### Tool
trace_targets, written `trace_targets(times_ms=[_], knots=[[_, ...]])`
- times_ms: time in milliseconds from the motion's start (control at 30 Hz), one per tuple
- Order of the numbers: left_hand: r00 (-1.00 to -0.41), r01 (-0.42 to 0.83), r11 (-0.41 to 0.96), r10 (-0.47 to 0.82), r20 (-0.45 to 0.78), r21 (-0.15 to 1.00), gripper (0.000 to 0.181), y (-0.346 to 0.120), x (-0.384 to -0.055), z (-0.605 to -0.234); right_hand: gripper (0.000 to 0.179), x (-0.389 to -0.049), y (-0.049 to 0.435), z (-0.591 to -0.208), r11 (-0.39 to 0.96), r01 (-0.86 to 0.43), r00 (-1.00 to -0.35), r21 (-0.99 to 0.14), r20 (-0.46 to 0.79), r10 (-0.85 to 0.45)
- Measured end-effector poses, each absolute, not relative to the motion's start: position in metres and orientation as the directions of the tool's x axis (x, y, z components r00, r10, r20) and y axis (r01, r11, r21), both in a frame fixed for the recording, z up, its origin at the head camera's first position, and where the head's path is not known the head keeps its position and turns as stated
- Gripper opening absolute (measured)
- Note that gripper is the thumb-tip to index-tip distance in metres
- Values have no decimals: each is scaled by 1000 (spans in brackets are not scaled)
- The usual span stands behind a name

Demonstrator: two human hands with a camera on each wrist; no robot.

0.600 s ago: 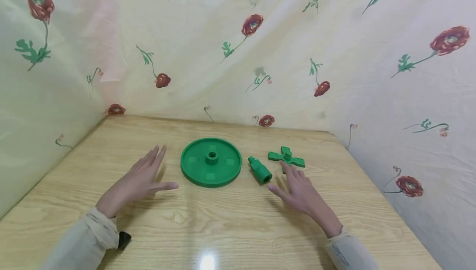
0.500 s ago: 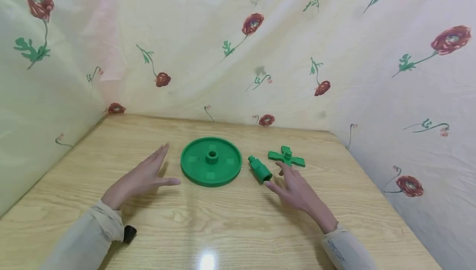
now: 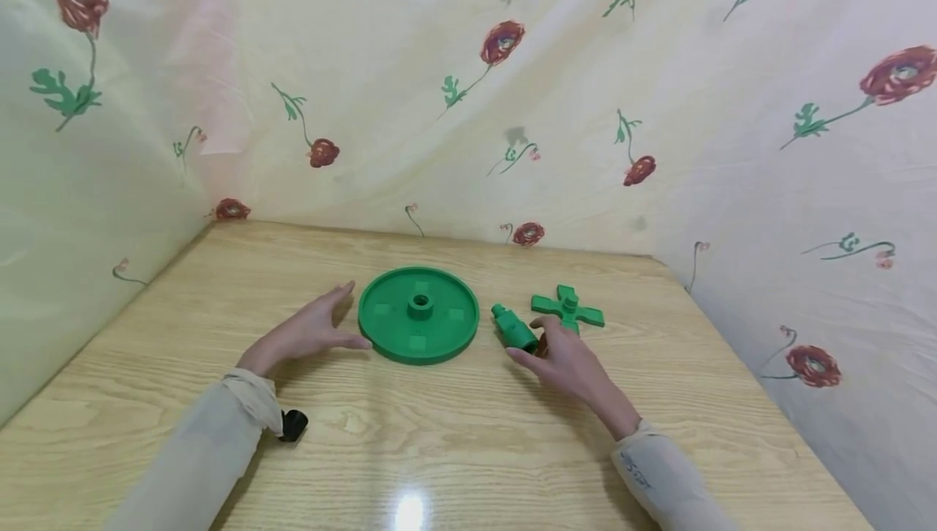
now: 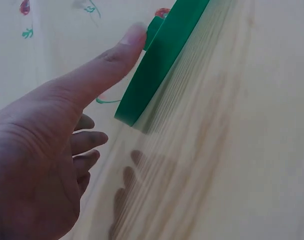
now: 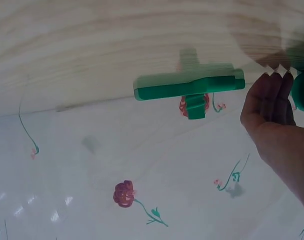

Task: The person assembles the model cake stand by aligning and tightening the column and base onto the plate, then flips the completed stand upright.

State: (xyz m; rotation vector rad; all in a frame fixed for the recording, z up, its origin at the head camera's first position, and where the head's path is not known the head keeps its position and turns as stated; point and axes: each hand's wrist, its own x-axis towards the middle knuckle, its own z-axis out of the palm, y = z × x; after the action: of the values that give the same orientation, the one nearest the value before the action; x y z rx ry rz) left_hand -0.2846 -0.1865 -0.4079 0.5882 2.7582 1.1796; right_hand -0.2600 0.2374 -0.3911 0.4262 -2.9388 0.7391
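A green round disc [image 3: 395, 328] with a raised rim and a hollow central hub lies flat on the table. Just left of it is my left hand [image 3: 303, 334], thumb and fingers spread apart; in the left wrist view the thumb is close to the disc's edge [image 4: 157, 65]. A green stepped cylinder [image 3: 514, 329] with a narrow tip lies right of the disc. My right hand [image 3: 571, 364] reaches round its wider end, thumb on the near side and bent fingers on the far side; a firm grip is not visible. Beyond those fingers lies a green four-armed cross piece [image 3: 568, 306] with a central peg.
The wooden table [image 3: 410, 433] runs back to a pale floral cloth [image 3: 410, 108], which also hangs along both sides. A small black object [image 3: 294, 425] shows at the left sleeve's cuff.
My left hand has moved right and away from me, up to the disc. My right hand has moved left, and its fingers have bent around the cylinder's wide end. The green pieces stay put.
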Motion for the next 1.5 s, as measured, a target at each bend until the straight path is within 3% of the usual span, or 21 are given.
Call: trace_targets(times_ms=[267,1067,1267,1500], knots=[[-912,335,632,405,71,699,120,-181,-290,-412,53,-258,234,-389,840,-298,-954,-453,161,-252],[-895,353,559,434,97,750,110,-177,-294,-416,49,-259,234,-390,824,-305,-951,-477,199,-237],[-898,347,561,429,95,751,110,-178,-293,-416,47,-263,234,-386,808,-332,-935,-486,280,-216],[-900,348,568,426,95,746,110,-178,-294,-417,44,-271,232,-376,762,-463,-858,-452,444,-258]])
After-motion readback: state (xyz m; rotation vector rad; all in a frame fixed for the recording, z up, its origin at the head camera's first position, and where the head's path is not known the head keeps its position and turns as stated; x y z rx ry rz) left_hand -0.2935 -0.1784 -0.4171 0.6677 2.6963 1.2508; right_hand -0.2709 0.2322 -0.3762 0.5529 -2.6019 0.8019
